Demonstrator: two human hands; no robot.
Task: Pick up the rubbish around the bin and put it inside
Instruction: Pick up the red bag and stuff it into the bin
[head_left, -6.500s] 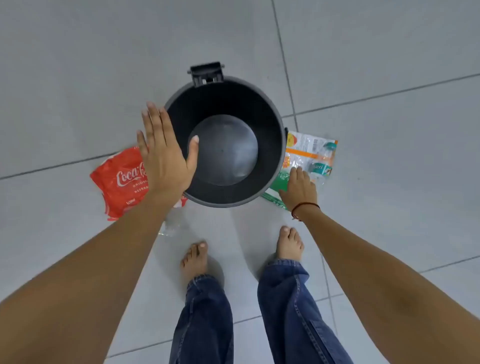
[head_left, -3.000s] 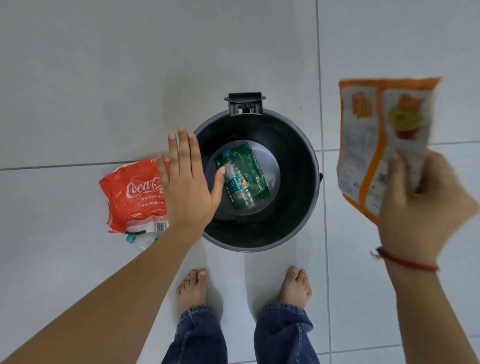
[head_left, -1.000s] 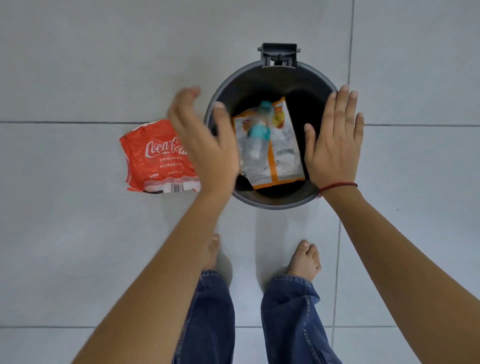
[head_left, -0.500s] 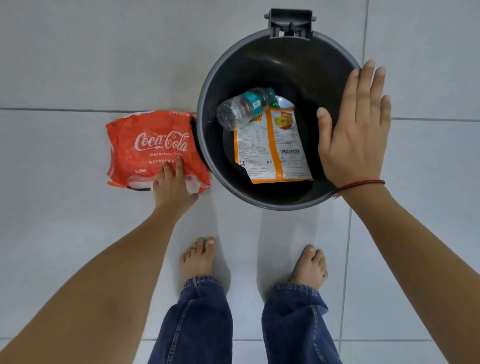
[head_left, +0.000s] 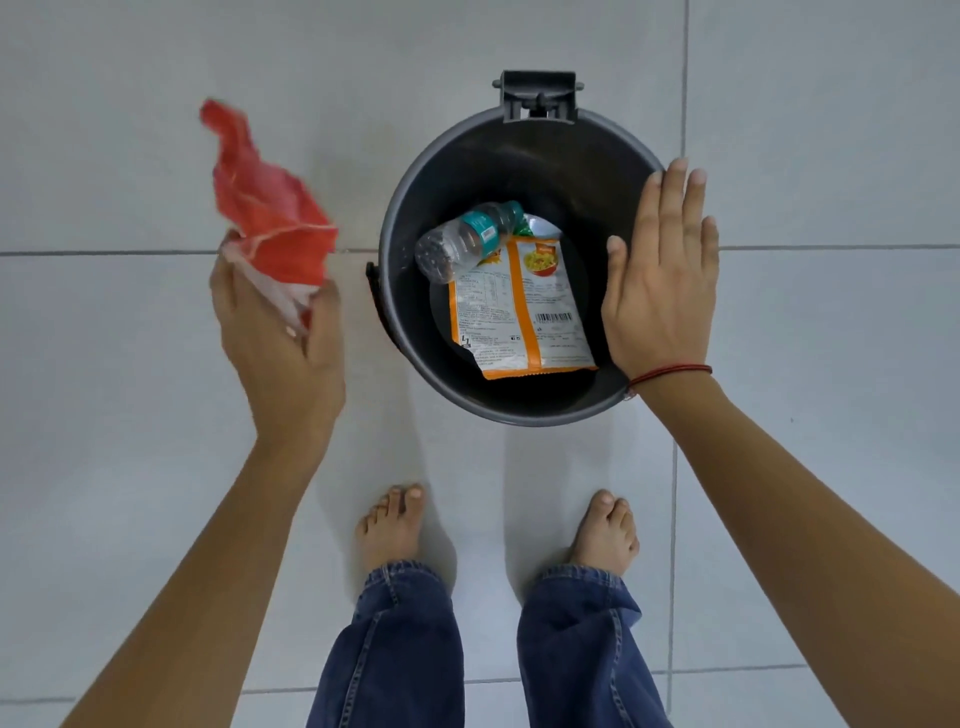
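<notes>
1. I counted one bin, dark and round, standing lidless on the tiled floor, with a hinge bracket at its far rim.
2. Inside it I saw two pieces of rubbish: one clear plastic bottle with a teal label, lying across the top edge of one orange-and-white snack packet.
3. One piece was outside: a red wrapper, blurred, lifted off the floor to the left of the bin.
4. My left hand had its grip closed on the wrapper's lower end, the rest of it sticking up above the fingers.
5. My right hand was flat with a wide, empty grip over the bin's right rim, hiding that part of it; a red thread circled the wrist.
6. Two bare feet and blue jeans were near the bin's front edge.
</notes>
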